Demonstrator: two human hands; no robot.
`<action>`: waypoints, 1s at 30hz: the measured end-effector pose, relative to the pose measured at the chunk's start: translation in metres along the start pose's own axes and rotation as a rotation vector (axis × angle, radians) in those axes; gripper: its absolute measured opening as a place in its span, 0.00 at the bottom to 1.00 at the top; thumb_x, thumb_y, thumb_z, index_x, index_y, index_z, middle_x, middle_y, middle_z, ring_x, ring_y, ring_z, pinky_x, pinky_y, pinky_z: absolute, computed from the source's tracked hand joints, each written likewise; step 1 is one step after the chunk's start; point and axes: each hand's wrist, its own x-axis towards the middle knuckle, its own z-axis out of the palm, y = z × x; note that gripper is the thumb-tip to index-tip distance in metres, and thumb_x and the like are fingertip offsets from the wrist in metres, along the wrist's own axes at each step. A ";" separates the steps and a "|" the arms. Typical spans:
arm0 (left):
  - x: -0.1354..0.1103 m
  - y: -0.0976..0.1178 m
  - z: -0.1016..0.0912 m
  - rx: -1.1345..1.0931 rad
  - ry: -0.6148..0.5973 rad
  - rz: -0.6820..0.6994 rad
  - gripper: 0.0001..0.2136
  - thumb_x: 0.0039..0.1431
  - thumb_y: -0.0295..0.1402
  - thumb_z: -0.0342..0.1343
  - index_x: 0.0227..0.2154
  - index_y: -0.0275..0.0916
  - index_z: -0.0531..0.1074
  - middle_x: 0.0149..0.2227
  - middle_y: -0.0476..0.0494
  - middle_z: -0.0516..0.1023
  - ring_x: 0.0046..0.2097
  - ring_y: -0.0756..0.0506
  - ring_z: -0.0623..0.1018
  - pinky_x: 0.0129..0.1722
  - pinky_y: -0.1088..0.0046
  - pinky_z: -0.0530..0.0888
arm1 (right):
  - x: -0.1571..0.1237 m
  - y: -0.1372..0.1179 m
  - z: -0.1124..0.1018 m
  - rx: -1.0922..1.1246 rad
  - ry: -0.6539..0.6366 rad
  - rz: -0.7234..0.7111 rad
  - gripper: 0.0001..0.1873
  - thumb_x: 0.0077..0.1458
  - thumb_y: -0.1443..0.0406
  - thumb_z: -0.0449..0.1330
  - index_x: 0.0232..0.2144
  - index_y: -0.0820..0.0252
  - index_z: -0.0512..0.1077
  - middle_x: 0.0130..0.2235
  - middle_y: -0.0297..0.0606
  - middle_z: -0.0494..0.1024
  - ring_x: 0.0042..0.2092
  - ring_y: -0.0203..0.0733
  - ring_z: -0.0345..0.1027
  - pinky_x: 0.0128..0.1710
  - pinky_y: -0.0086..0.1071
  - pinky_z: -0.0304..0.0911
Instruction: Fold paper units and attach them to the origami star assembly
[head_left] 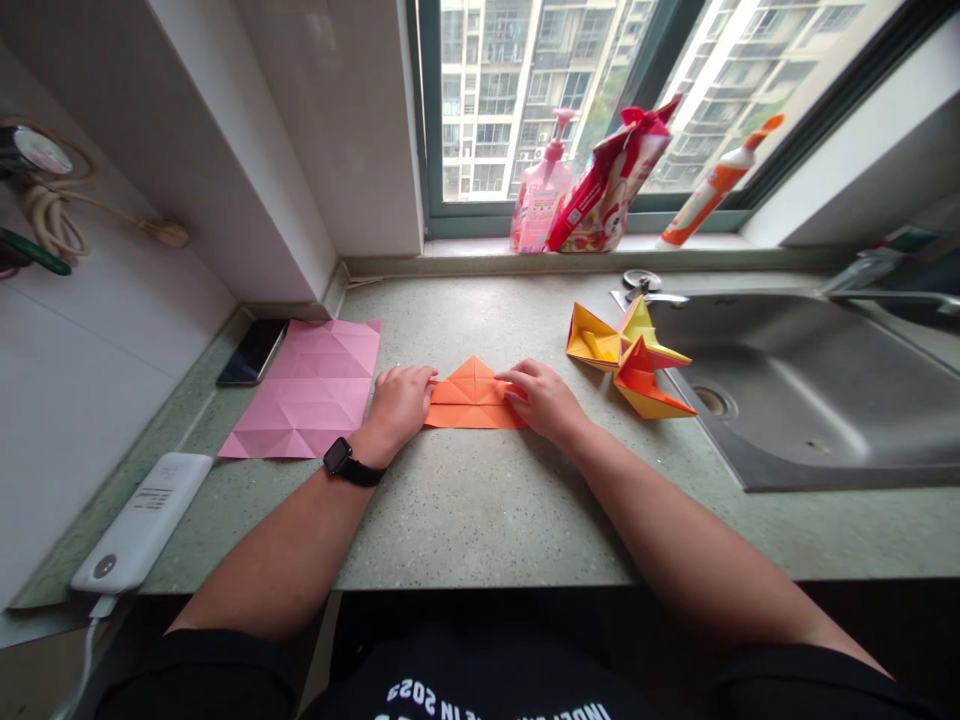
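Orange paper (475, 390) is touched by left hand (401, 402) at 9 o'clock, right hand (549, 402) at 3, grip unclear; prob flimsy, best edge-held.

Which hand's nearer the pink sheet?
Left. The left hand is just right of the pink sheet, at the left end of the orange paper; the right hand is farther off, at the paper's right end.

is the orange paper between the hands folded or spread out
Folded: the orange paper shows a peaked top and layered edges running across it, with the left hand and right hand at its sides.
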 end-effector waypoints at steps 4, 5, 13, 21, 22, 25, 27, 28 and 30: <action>0.001 -0.004 0.000 0.041 0.001 -0.007 0.13 0.73 0.30 0.57 0.56 0.42 0.80 0.52 0.38 0.85 0.54 0.35 0.80 0.56 0.56 0.74 | -0.001 -0.008 -0.003 -0.102 0.055 -0.016 0.15 0.63 0.72 0.66 0.45 0.48 0.87 0.53 0.44 0.83 0.55 0.54 0.73 0.57 0.47 0.64; 0.001 -0.004 0.001 0.056 0.013 -0.001 0.14 0.72 0.29 0.57 0.56 0.42 0.80 0.52 0.37 0.84 0.54 0.35 0.80 0.56 0.56 0.74 | -0.002 -0.010 -0.004 -0.107 0.039 -0.020 0.15 0.64 0.72 0.65 0.42 0.47 0.88 0.52 0.43 0.83 0.53 0.53 0.73 0.56 0.47 0.64; -0.010 0.018 0.012 -0.003 0.008 0.337 0.19 0.72 0.20 0.51 0.54 0.44 0.83 0.64 0.38 0.77 0.64 0.38 0.76 0.65 0.57 0.74 | -0.006 -0.030 -0.011 0.012 -0.168 -0.083 0.18 0.67 0.72 0.61 0.44 0.47 0.89 0.45 0.39 0.85 0.43 0.44 0.76 0.47 0.36 0.66; -0.016 0.024 0.010 -0.081 -0.137 0.410 0.21 0.71 0.21 0.53 0.60 0.41 0.79 0.62 0.38 0.79 0.62 0.39 0.78 0.65 0.57 0.76 | -0.014 -0.040 -0.014 -0.052 -0.174 -0.125 0.12 0.71 0.61 0.64 0.50 0.45 0.87 0.49 0.44 0.82 0.47 0.48 0.74 0.50 0.40 0.69; -0.016 0.025 0.009 -0.084 -0.146 0.412 0.20 0.71 0.22 0.53 0.60 0.41 0.79 0.61 0.37 0.79 0.61 0.39 0.78 0.64 0.58 0.76 | -0.014 -0.041 -0.015 -0.063 -0.177 -0.124 0.12 0.71 0.61 0.64 0.49 0.46 0.87 0.49 0.44 0.82 0.47 0.48 0.74 0.51 0.40 0.68; -0.016 0.027 0.007 -0.090 -0.162 0.410 0.18 0.72 0.23 0.52 0.57 0.41 0.81 0.60 0.37 0.80 0.59 0.39 0.79 0.64 0.57 0.76 | -0.015 -0.046 -0.017 -0.103 -0.199 -0.108 0.12 0.72 0.62 0.62 0.47 0.47 0.87 0.50 0.44 0.82 0.47 0.49 0.73 0.52 0.41 0.68; -0.016 0.028 0.007 -0.091 -0.161 0.404 0.17 0.73 0.24 0.52 0.57 0.41 0.80 0.60 0.38 0.80 0.59 0.39 0.79 0.63 0.57 0.76 | -0.014 -0.049 -0.020 -0.137 -0.232 -0.092 0.12 0.72 0.62 0.62 0.45 0.49 0.87 0.50 0.45 0.82 0.47 0.49 0.73 0.51 0.41 0.68; -0.017 0.028 0.006 -0.091 -0.160 0.402 0.17 0.73 0.24 0.52 0.57 0.41 0.80 0.60 0.38 0.80 0.59 0.39 0.79 0.63 0.57 0.76 | -0.014 -0.051 -0.022 -0.152 -0.249 -0.080 0.12 0.72 0.62 0.62 0.44 0.50 0.87 0.50 0.45 0.82 0.46 0.49 0.73 0.50 0.41 0.68; -0.017 0.029 0.006 -0.089 -0.158 0.403 0.17 0.73 0.25 0.52 0.58 0.41 0.80 0.60 0.38 0.80 0.59 0.39 0.79 0.63 0.57 0.76 | -0.014 -0.051 -0.026 -0.172 -0.274 -0.046 0.13 0.72 0.62 0.61 0.41 0.51 0.87 0.49 0.46 0.82 0.46 0.50 0.73 0.47 0.41 0.68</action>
